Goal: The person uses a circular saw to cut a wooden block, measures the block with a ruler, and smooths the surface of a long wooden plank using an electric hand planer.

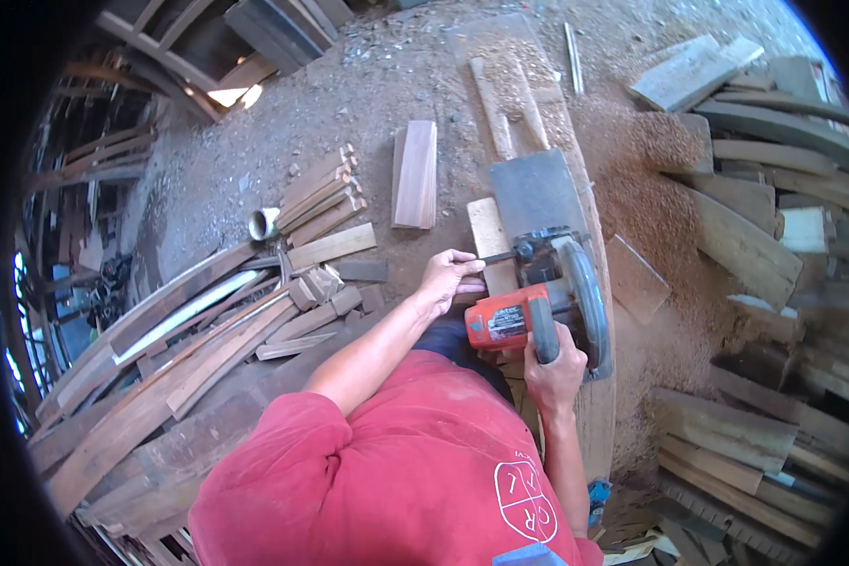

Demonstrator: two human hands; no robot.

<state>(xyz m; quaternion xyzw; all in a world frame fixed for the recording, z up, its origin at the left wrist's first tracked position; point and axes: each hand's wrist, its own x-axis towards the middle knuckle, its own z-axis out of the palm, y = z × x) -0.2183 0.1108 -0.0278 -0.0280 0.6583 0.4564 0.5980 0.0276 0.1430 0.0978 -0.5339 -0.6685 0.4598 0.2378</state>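
Note:
A red circular saw [506,319] with a rounded grey guard [590,307] rests on the wooden bench in front of me. My right hand [556,370] is wrapped round its dark rear handle [542,325]. On the saw's other side, my left hand [451,278] pinches the end of a thin dark rod [496,257] that runs to the saw's black fittings [542,247]. A flat grey plate [536,193] lies just beyond the saw. Beside it sits a pale piece of wood [488,229], partly under the saw. The blade's edge is hidden.
Sawdust and shavings [632,160] cover the ground right of the bench [590,443]. Stacked boards [745,226] line the right side. To the left lie a board stack [414,174], a bundle of sticks [321,193], a pale round tube [263,224] and long planks [208,363].

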